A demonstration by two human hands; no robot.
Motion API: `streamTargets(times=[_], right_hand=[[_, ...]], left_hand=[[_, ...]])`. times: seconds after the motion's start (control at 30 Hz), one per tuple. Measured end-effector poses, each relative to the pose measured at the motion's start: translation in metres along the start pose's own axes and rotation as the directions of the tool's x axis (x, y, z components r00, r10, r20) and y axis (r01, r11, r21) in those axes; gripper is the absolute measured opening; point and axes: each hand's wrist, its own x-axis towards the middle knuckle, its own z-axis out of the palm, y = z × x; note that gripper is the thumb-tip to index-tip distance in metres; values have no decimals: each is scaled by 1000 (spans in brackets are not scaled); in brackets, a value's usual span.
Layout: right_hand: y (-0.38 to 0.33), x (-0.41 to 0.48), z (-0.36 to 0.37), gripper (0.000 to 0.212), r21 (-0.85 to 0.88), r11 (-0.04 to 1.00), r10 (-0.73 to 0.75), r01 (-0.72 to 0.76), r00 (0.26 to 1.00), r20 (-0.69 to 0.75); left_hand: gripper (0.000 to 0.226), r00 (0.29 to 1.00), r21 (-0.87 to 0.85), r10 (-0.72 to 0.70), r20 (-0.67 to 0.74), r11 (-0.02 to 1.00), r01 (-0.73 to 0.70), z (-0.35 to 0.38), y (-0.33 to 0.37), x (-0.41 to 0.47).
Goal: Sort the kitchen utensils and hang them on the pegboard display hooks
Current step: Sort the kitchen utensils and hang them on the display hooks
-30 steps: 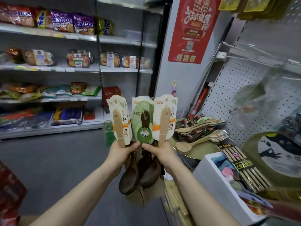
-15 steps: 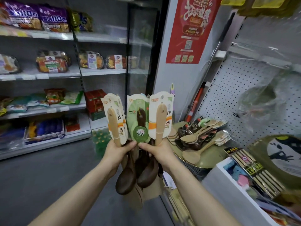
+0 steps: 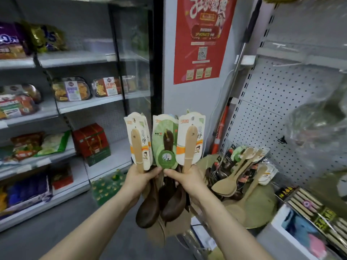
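Pale tan wooden spatulas (image 3: pixel 190 145) ride on white cardboard cards banded orange (image 3: pixel 200 152); the dark brown wooden spoon (image 3: pixel 168 141) has a leaf-green card (image 3: pixel 159 136). White metal pegboard (image 3: pixel 272 113), dark-dotted. Red paper poster (image 3: pixel 202 38), cream lettering. The blurred chopstick pack (image 3: pixel 319 212) looks black and yellow.

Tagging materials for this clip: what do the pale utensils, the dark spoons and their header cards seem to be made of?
Pale utensils: likely bare light wood or bamboo; matte tan, drilled hanging hole. Dark spoons: seemingly stained or lacquered wood; deep brown, faint sheen on the bowls. Header cards: printed cardboard, by their flat die-cut shape; finish too blurred to tell.
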Motion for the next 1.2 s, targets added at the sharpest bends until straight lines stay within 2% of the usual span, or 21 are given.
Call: streamTargets(times=[0.13, 0.3, 0.53, 0.67, 0.93, 1.07, 1.2], right_hand=[[0, 52, -32, 34, 17, 1000, 9, -8, 998, -66], [4, 86, -74, 25, -1, 999, 40, -41, 986, -165], [8, 109, -125, 20, 83, 995, 78, -51, 927, -366], [10, 121, -148, 25, 136, 990, 107, -41, 850, -516], [5, 155, -179, 15, 283, 950, 298, -129, 640, -708], [2, 175, -190, 33, 370, 908, 416, -197, 530, -739], [3, 184, -208, 17, 398, 884, 467, -245, 482, -742]], left_hand=[[33, 997, 15, -15, 73, 1000, 14, 33, 2, 62], [37, 981, 30, -68, 181, 998, 64, 74, -6, 112], [32, 940, 99, -124, 317, 990, 97, 142, -9, 172], [28, 889, 187, -160, 429, 979, 86, 181, -17, 212], [22, 701, 258, -314, 640, 948, 189, 245, -22, 282], [22, 606, 319, -420, 676, 907, 273, 267, -30, 308], [24, 546, 385, -503, 669, 864, 325, 286, -44, 324]])
